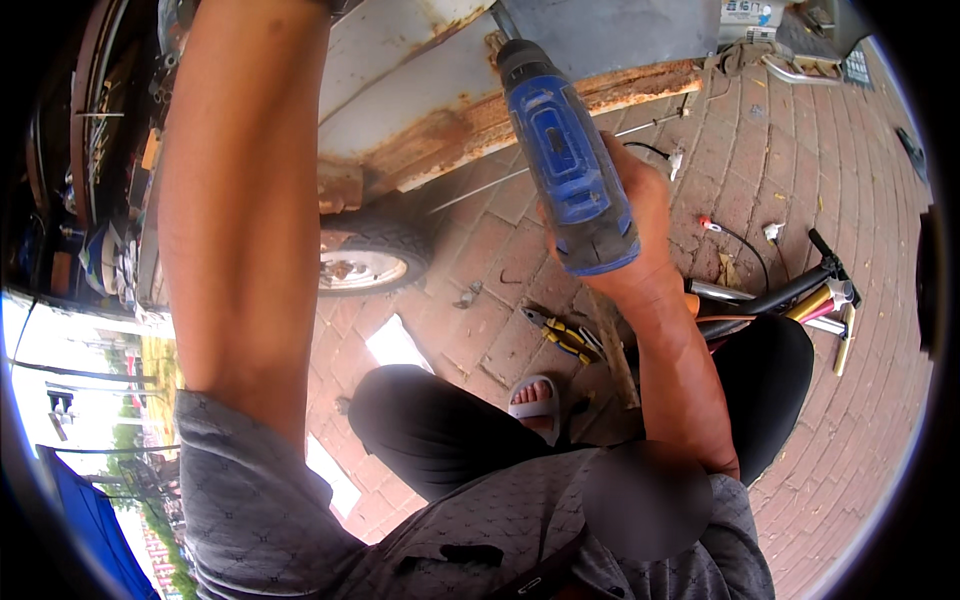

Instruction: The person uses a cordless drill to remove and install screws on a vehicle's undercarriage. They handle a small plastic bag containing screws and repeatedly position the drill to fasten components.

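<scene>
My right hand [645,200] is closed around the grip of a blue and black cordless drill [560,150]. The drill's chuck points away from me, and its bit [505,22] reaches over a grey metal panel [620,30]. Whether the bit touches the metal, I cannot tell. Rust runs along the lower edge [640,85] of the panelled body in front of me. My left forearm [245,200] stretches up past the top of the view, so my left hand is out of sight.
A small wheel [365,268] sits under the rusty body. Pliers [560,335] with yellow and blue handles lie on the brick paving [480,330] near my sandalled foot [533,400]. To the right lie a floor pump [800,295] and a short cable [745,245].
</scene>
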A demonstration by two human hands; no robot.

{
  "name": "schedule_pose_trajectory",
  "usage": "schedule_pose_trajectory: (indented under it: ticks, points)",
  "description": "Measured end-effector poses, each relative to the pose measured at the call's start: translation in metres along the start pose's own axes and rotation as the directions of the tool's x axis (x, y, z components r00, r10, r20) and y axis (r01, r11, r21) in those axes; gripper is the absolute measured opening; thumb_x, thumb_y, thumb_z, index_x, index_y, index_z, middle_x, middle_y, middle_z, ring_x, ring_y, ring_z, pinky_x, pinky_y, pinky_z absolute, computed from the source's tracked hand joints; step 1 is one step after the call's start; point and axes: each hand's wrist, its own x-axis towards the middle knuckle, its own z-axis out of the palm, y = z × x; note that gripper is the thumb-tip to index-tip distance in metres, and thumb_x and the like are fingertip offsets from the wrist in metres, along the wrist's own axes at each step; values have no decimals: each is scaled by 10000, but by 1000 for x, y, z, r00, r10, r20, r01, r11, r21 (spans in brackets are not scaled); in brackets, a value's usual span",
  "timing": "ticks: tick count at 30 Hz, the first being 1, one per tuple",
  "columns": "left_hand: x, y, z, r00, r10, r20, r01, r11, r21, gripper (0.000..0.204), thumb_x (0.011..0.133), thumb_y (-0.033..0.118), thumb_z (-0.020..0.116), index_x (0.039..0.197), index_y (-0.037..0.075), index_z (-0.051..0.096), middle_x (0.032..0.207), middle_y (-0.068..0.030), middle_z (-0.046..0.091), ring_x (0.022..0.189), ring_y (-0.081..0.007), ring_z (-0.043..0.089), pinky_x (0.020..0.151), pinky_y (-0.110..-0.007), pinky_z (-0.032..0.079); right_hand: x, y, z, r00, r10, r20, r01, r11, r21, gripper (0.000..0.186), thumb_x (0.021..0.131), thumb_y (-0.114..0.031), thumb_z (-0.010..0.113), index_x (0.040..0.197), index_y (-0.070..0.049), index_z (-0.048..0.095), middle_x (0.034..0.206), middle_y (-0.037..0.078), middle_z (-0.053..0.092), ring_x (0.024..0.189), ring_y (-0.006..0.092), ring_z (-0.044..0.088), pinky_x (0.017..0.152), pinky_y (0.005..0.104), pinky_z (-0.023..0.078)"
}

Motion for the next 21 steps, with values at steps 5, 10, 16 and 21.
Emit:
schedule_pose_trajectory:
  ticks: [5, 10, 16, 21]
  points:
    - [0, -1, -1, 1000, 11, 8, -11, 1000, 13, 820, 954, 701, 551, 1111, -81, 743, 1078, -334, 719, 1023, -452, 708, 896, -463, 540, 2, 0, -1, 1000, 5, 28, -6, 999, 34, 344, 761, -45, 780, 1080, 7, 661, 829, 76, 715, 724, 126, 664, 701, 304, 553]
    - [-1, -2, 0, 1000, -2, 17, 2, 1000, -2, 843, 950, 723, 543, 1111, -79, 745, 1088, -338, 716, 1035, -458, 704, 895, -472, 542, 4, 0, -2, 999, -45, 1, 45, 999, 29, 337, 760, -43, 778, 1073, 7, 663, 823, 84, 715, 724, 129, 669, 702, 307, 554]
    - [1, -6, 0, 1000, 12, 9, -12, 999, 40, 844, 948, 725, 540, 1109, -79, 743, 1094, -347, 711, 1047, -461, 701, 902, -469, 543, 1, 1, -2, 1000, -9, 24, 10, 1000, -27, 321, 770, -54, 774, 1068, 1, 670, 846, 97, 723, 739, 138, 686, 697, 315, 557]
    - [3, -14, 2, 994, 108, 11, -107, 994, -16, 838, 947, 727, 534, 1105, -70, 742, 1098, -359, 703, 1055, -476, 694, 918, -476, 539, 22, -4, 4, 996, -94, 2, 93, 992, 86, 332, 786, -41, 757, 1102, 12, 672, 851, 80, 712, 743, 139, 673, 696, 310, 557]
